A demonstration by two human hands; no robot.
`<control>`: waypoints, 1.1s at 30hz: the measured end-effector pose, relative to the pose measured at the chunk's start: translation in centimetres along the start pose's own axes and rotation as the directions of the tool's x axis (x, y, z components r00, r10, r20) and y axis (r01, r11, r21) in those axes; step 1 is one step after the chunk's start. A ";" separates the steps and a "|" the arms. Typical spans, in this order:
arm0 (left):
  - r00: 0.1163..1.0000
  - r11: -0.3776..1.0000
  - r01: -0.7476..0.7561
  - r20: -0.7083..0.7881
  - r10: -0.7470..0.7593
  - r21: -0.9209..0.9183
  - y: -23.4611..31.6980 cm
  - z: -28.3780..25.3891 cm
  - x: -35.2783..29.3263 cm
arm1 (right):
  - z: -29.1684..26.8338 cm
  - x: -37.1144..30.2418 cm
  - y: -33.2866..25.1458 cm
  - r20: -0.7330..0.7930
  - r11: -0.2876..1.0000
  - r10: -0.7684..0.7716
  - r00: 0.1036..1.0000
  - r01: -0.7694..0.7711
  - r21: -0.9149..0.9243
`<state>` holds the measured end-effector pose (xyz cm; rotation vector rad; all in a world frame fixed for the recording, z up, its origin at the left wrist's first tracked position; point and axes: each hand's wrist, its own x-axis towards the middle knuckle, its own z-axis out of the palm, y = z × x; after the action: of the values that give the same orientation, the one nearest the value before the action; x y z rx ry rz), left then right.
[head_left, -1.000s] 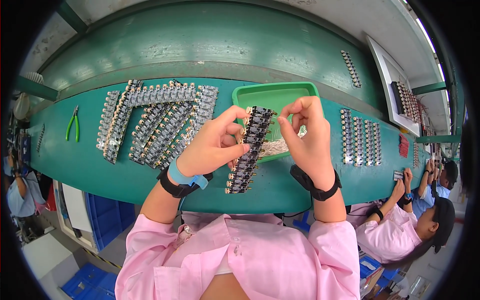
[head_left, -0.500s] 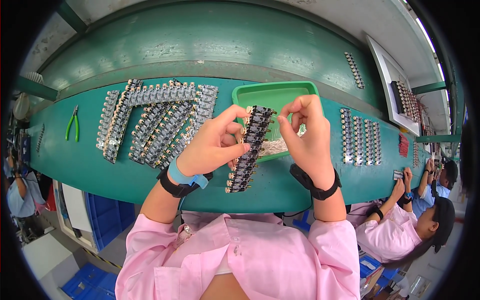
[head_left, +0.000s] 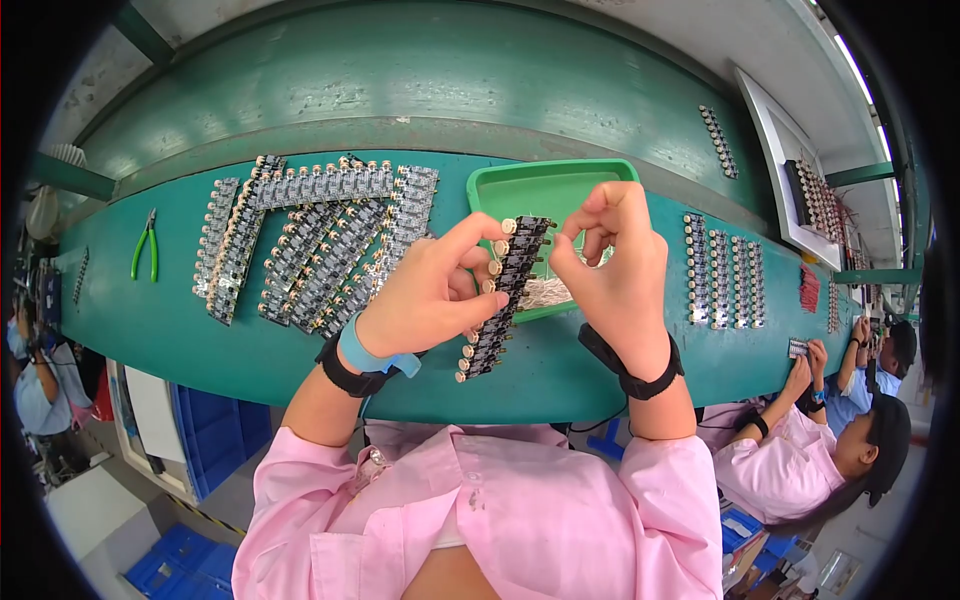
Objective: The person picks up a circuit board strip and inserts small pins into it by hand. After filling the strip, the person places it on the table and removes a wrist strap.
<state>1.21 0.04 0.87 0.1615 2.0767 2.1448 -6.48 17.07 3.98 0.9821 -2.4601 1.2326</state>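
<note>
My left hand (head_left: 425, 305) grips a black circuit board strip (head_left: 514, 268) between thumb and fingers, holding it tilted above the table. Round pale parts line the strip's left edge, and short brass-coloured pins stick out on its right. Just right of the strip's upper end, my right hand (head_left: 622, 270) has thumb and forefinger pinched together. Whatever lies in that pinch is too small to make out. Behind both hands is a green tray (head_left: 553, 172), partly hidden by them. Thin white pieces like short wires (head_left: 545, 293) lie in it.
Several similar strips (head_left: 330, 187) lie in a loose pile at left, beside green-handled cutters (head_left: 147, 247). More strips (head_left: 696, 270) stand in a row at right. One strip (head_left: 717, 142) lies on the raised back surface. A co-worker's hand (head_left: 812, 360) works at the far right.
The held strip has shifted slightly right and turned a little in my left hand. My right hand's pinch has come slightly closer to the strip's pin side.
</note>
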 end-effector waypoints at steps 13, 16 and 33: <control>1.000 0.996 0.029 0.011 -0.028 -0.083 0.0 -0.1 0.0 | -0.1 0.1 0.2 0.013 0.989 0.080 0.997 -0.081 0.125; 0.997 0.971 0.073 0.038 -0.067 -0.228 0.2 -0.2 -0.1 | 0.0 -0.2 0.7 0.032 0.975 0.093 0.995 -0.098 0.198; 0.991 0.925 0.122 0.099 -0.093 -0.359 -0.4 -1.3 0.3 | -0.4 1.2 2.2 0.241 0.599 0.374 0.896 -0.431 0.674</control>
<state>0.68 -1.20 0.46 0.0846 1.5679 2.3636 -8.86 17.80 3.35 0.5885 -2.3269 2.4872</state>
